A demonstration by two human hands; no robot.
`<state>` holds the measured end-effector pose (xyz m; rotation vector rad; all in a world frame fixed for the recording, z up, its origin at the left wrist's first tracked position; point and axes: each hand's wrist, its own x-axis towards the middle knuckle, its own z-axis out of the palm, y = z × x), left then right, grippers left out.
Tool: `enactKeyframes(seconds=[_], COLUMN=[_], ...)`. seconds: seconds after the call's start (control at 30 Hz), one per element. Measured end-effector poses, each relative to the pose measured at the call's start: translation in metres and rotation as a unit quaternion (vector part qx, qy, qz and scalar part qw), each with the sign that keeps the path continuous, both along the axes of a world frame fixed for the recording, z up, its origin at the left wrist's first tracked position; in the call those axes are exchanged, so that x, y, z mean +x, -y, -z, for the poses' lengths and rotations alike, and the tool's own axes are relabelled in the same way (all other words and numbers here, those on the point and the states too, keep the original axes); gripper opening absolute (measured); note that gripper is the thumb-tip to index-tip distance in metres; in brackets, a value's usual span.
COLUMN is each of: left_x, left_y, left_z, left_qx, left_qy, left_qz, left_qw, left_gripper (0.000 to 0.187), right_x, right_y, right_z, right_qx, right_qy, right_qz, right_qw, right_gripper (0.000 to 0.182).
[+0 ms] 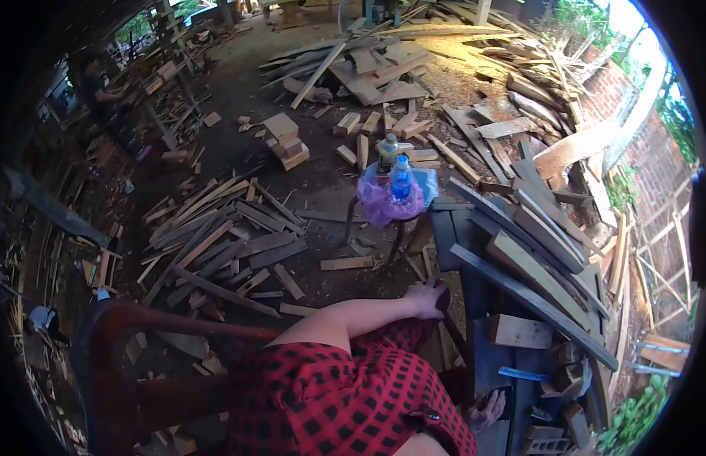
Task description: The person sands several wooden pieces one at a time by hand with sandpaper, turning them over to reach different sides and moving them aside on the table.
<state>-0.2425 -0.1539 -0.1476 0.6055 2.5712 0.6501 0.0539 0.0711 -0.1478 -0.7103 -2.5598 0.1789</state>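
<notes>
My left hand (426,299) is at the end of my outstretched bare arm, its fingers bent round a dark reddish-brown thing that I cannot make out. Lower right, my right hand (486,411) rests on a dark plank bench (486,368), palm down with fingers apart, beside a small dark piece. A short wooden block (520,332) and a blue ruler-like strip (523,374) lie on the bench past that hand. Long boards (539,285) lie across the bench's far side. A red and black checkered garment (330,387) covers my body and hides part of my right arm.
Ahead, a stool holds a blue bottle (401,178) and a purple plastic bag (379,204). Scrap wood piles (231,243) cover the ground. A reddish wooden chair (102,357) is at the left. Another person (102,95) stands far left. A brick wall (634,114) runs along the right.
</notes>
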Motion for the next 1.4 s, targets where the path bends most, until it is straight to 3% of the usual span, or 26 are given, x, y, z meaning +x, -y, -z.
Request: enactKeyframes(seconds=[0.3, 0.43, 0.5, 0.53, 0.6, 0.63, 0.67, 0.7, 0.73, 1.07, 1.4], left_x=[-0.018, -0.046, -0.064, -0.069, -0.076, -0.082, -0.074, -0.057, -0.045, -0.008, 0.022], left_y=[-0.014, -0.020, -0.021, -0.019, -0.014, -0.019, -0.012, 0.005, 0.023, 0.140, 0.087], left_z=[0.002, 0.029, 0.045, 0.054, 0.078, 0.121, 0.104, 0.076, 0.057, 0.093, 0.145], left_qx=[0.015, 0.046, 0.105, 0.105, 0.247, 0.274, 0.276, 0.346, 0.403, 0.450, 0.332], left_qy=[0.004, 0.052, 0.167, 0.166, 0.264, 0.216, 0.215, 0.361, 0.494, 0.428, 0.512], left_qz=[-0.001, -0.007, 0.018, 0.021, -0.022, -0.028, -0.027, -0.112, -0.192, -0.292, -0.195], left_qw=[1.000, 0.998, 0.980, 0.980, 0.932, 0.937, 0.936, 0.859, 0.746, 0.727, 0.768], left_gripper=[0.075, 0.075, 0.067, 0.067, 0.059, 0.052, 0.052, 0.050, 0.048, 0.046, 0.042], right_x=[-0.001, -0.002, -0.001, -0.001, 0.000, -0.001, -0.001, -0.001, -0.001, -0.001, -0.004], right_y=[-0.001, 0.001, 0.002, 0.002, 0.001, 0.001, 0.002, 0.002, 0.001, -0.001, 0.002], right_z=[0.002, -0.002, -0.002, -0.002, -0.002, -0.002, -0.002, -0.002, -0.002, 0.000, -0.013], right_qx=[0.024, 0.017, 0.007, 0.008, 0.008, 0.010, 0.008, 0.006, 0.007, 0.008, -0.016], right_qy=[-0.003, 0.000, 0.004, 0.003, 0.010, 0.008, 0.004, 0.001, 0.000, 0.003, -0.024], right_qz=[-0.006, -0.011, -0.002, 0.001, -0.006, -0.006, -0.004, -0.004, -0.006, -0.009, 0.045], right_qw=[1.000, 1.000, 1.000, 1.000, 1.000, 1.000, 1.000, 1.000, 1.000, 1.000, 0.999], right_gripper=[0.034, 0.035, 0.035, 0.035, 0.036, 0.036, 0.036, 0.036, 0.036, 0.038, 0.040])
